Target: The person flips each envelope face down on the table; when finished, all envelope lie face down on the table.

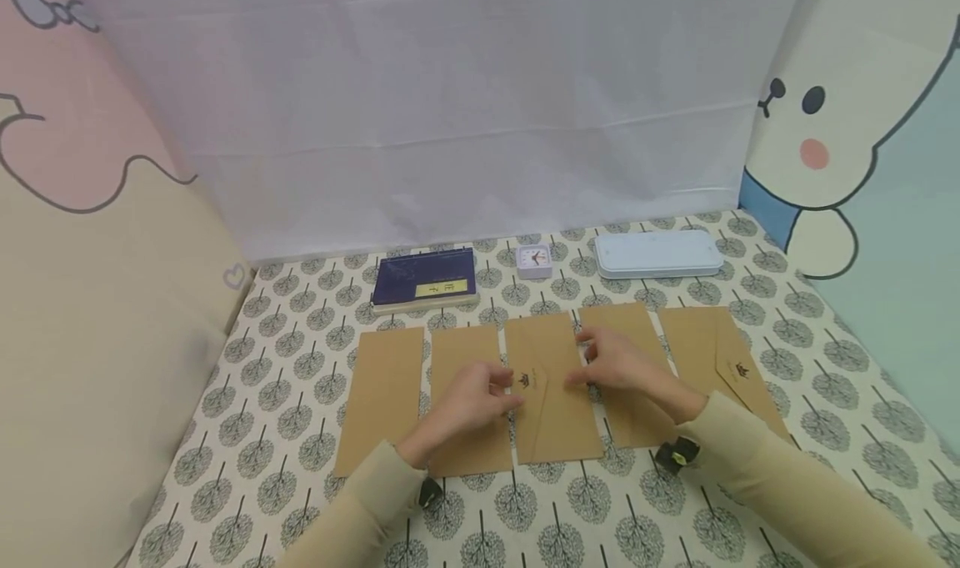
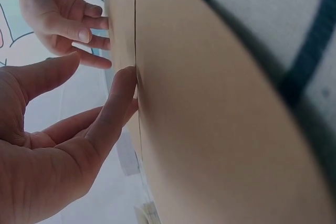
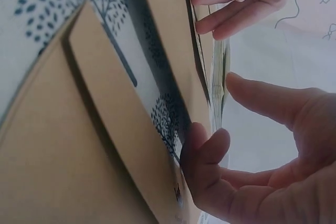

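Observation:
A row of brown kraft envelopes lies on the table, and both hands are over its middle. My left hand is at the left side of the middle envelope, beside its crown print. In the left wrist view, its fingertips touch kraft paper while the thumb stands away. My right hand is at the same envelope's right side, partly over the neighbouring envelope. Seen from the right wrist, its fingers bend loosely near the paper, thumb apart. Neither hand grips anything.
Further envelopes lie at the left end and at the right end, the latter with a crown-printed flap. Behind them are a dark blue book, a small square clock and a pale blue tin case. A tree-patterned cloth covers the table.

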`<state>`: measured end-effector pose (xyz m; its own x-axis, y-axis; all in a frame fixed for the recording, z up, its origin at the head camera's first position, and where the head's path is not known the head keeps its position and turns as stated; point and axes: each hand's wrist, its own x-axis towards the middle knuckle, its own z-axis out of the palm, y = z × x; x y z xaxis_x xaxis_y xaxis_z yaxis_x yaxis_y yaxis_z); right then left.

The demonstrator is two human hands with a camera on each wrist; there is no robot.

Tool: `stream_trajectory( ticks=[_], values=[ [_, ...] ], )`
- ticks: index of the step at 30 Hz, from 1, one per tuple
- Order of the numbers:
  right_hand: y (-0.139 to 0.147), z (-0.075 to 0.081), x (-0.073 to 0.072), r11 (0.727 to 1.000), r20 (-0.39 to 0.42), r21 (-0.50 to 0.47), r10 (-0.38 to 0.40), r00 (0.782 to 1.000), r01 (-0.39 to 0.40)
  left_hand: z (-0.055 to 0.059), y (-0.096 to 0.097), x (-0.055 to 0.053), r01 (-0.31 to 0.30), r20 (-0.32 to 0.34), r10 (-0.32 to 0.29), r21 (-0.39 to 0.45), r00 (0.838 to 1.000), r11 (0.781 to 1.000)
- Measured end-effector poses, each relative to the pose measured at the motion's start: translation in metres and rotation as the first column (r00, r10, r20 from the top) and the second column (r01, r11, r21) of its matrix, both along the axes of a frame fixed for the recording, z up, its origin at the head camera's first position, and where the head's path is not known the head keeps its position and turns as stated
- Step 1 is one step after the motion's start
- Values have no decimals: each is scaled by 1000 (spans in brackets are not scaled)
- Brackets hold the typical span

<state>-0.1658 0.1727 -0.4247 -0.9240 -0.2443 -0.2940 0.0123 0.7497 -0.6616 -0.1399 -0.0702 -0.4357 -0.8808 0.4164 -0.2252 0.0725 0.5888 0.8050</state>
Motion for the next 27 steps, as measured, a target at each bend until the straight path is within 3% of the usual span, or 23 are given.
stream_trajectory(
  ticks=[11, 19, 27],
  values=[
    [11, 6, 1, 989, -10, -142, 49, 999, -50, 0, 3, 1, 7, -17, -7, -23, 1000, 1000],
    [18, 3, 3, 935, 6, -345, 90, 996, -82, -1, 8, 0, 14, -9, -14, 30, 1000, 999],
    [16, -14, 5, 872, -63, -398, 285, 957, -286, -1, 17, -1, 20, -11, -19, 94, 1000, 995]
  ],
)
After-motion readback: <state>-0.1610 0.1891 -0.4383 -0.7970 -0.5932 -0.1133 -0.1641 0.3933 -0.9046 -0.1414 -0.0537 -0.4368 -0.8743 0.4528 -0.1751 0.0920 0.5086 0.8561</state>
